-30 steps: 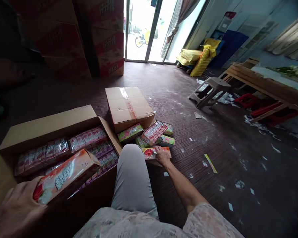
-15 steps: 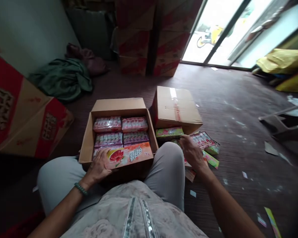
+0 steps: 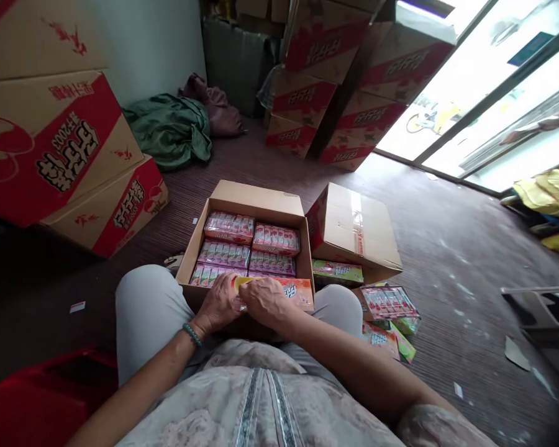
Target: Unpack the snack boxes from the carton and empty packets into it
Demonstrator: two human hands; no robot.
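Note:
In front of my lap lies an orange printed box (image 3: 304, 293), across the near edge of an opened carton (image 3: 262, 195). My left hand (image 3: 220, 303) is closed round the box's left end. Closed fingers of my right hand (image 3: 264, 299) press on the same end, close to the left thumb, and cover much of the print. A clear, shiny bit shows between the hands; I cannot tell what it is. Inside the carton sit rows of film-wrapped packs, red ones (image 3: 276, 238) at the far side and purple ones (image 3: 224, 254) nearer me.
Right of the carton stands a taped carton (image 3: 340, 217), with a green box (image 3: 338, 271) by its near side. Loose packs (image 3: 391, 302) lie on the floor beside my right knee. Large red-printed cartons (image 3: 69, 149) are stacked at left, others (image 3: 302, 105) at the back.
My right hand has come from the loose packs at the right to the orange box and closed on its left end. The left hand stays on that box. The view has shifted.

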